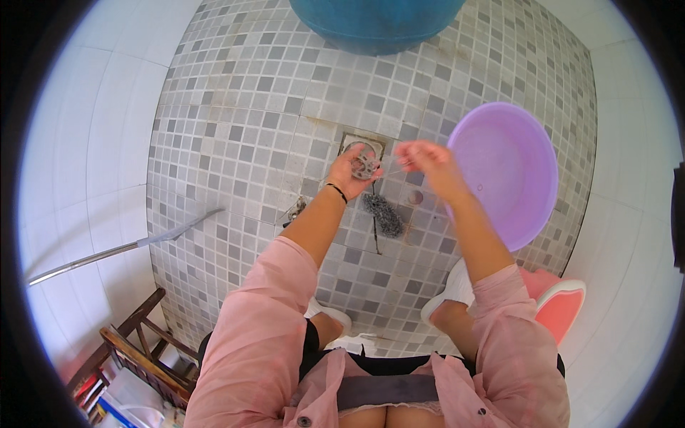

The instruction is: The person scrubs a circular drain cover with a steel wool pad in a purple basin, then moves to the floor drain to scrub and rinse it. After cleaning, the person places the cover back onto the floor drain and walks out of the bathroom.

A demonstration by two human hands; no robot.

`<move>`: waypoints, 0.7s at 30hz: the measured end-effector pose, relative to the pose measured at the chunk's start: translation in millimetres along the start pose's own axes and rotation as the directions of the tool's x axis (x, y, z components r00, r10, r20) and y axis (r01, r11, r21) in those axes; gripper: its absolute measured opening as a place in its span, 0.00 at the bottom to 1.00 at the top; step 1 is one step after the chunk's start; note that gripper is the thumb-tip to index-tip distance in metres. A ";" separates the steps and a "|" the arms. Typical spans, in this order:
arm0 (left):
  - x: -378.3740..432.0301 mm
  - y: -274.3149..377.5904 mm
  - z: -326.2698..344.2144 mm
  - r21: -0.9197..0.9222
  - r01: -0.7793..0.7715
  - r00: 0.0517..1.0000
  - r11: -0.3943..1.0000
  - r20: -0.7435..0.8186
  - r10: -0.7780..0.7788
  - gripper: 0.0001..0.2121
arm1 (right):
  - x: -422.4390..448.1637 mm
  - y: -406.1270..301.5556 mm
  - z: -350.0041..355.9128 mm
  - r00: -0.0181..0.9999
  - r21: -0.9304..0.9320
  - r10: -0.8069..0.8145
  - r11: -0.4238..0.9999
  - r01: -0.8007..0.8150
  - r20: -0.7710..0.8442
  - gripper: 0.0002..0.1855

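Note:
My left hand (pixel 351 174) holds a round metal drain cover (pixel 364 165), palm up, above the square floor drain (pixel 363 140). To its right my right hand (pixel 425 160) is raised, blurred, with fingers curled; a thin strand seems to trail from the fingertips, and I cannot tell what it is. Just below the hands a grey bristly scrubber (pixel 383 215) lies on the tiles beside a thin dark stick (pixel 375 235). A small round brownish object (pixel 415 197) is right of the scrubber. A clump of dark debris (pixel 296 208) lies left of my left forearm.
A purple basin (pixel 503 235) stands at the right. The base of a blue tub (pixel 377 32) is at the top. A floor squeegee (pixel 176 234) leans in from the left. A wooden rack (pixel 139 356) is at lower left, a pink and white item (pixel 562 305) at lower right.

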State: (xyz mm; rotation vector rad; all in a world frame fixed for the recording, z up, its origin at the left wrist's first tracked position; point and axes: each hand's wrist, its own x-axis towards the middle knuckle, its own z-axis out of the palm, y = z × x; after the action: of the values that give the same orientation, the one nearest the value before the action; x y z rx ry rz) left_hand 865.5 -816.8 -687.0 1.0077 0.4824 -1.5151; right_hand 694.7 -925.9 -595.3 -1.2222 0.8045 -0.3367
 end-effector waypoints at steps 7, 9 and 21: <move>17.0 4.9 -44.5 0.925 -0.309 0.831 0.223 0.148 0.536 0.22 | -5.1 22.2 -54.3 0.914 -0.446 -0.148 0.894 -0.039 -0.377 0.07; 14.5 3.2 -43.1 0.918 -0.291 0.727 -0.269 0.395 0.561 0.23 | -18.7 72.1 -16.3 0.999 -0.458 0.017 0.889 0.003 0.041 0.10; -36.6 -8.7 -78.2 0.250 -0.126 0.813 -0.960 0.581 0.045 0.26 | 5.6 148.5 61.5 0.905 -0.981 -0.385 -0.006 0.196 0.183 0.28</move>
State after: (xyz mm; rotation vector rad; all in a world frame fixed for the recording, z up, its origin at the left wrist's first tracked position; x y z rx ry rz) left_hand 879.8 -732.5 -701.8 2.2662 -2.4861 -0.3937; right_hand 714.8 -836.3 -727.4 -2.8450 0.8862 -0.1476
